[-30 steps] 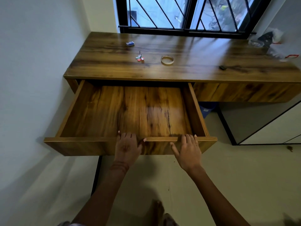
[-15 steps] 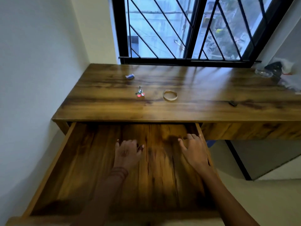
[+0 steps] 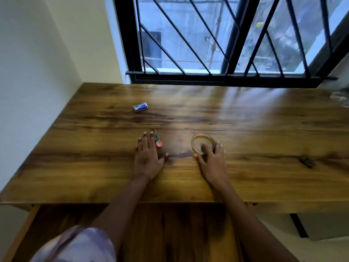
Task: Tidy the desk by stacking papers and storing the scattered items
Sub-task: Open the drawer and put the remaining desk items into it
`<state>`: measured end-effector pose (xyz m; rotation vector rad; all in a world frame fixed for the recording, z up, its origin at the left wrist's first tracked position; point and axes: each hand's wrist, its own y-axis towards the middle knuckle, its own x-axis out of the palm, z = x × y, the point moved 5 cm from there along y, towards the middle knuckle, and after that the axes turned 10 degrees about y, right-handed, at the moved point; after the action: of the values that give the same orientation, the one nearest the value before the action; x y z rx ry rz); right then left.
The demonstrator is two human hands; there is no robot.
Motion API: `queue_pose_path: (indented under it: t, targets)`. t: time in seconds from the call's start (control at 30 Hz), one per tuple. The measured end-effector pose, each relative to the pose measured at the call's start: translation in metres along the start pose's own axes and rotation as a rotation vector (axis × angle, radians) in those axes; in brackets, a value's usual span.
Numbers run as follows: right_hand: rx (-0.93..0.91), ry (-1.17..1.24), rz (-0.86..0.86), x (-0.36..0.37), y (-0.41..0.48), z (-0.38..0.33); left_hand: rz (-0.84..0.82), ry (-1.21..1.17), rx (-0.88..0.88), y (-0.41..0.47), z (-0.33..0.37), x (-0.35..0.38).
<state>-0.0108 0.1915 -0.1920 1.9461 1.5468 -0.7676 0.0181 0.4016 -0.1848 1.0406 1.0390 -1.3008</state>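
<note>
Wooden table [image 3: 94,167] under a barred window [image 3: 207,80]: the left hand [image 3: 148,156] lies flat, grip wide, just beside a keychain [image 3: 158,141]; the right hand [image 3: 212,159] grip pinches a tape ring [image 3: 203,136] mid-table; a blue box [image 3: 140,107] sits farther back.

Table [image 3: 94,167]: small box [image 3: 140,107] toward far left corner. Keychain [image 3: 158,141] mid-table; tape ring [image 3: 203,144] to its right, apart. Small object [image 3: 306,162] near right edge. Left hand [image 3: 147,156] flat, just left of keychain. Right hand [image 3: 213,161] grips ring's near rim. Open drawer [image 3: 170,233] below front edge.
</note>
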Motion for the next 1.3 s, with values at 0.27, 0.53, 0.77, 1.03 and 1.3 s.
queue_pose_path:
  t: [0.27,0.53,0.77,1.03,1.3]
  targets:
    - [-0.039,0.066,0.165,0.007,0.001,0.003,0.193,-0.077,0.021,0.034,-0.004,0.012]
    - [-0.014,0.325,0.182,-0.003,-0.040,-0.010,0.292,-0.299,0.005,-0.010,-0.024,0.000]
    - [0.025,0.552,0.189,-0.001,-0.135,-0.027,0.266,-0.665,-0.125,-0.124,-0.032,-0.017]
    - [0.265,0.285,0.101,0.021,-0.264,0.036,-0.127,-0.603,-0.191,-0.233,-0.024,0.056]
    - [0.454,0.136,-0.040,0.029,-0.303,0.077,-0.421,-0.543,-0.144,-0.266,-0.006,0.093]
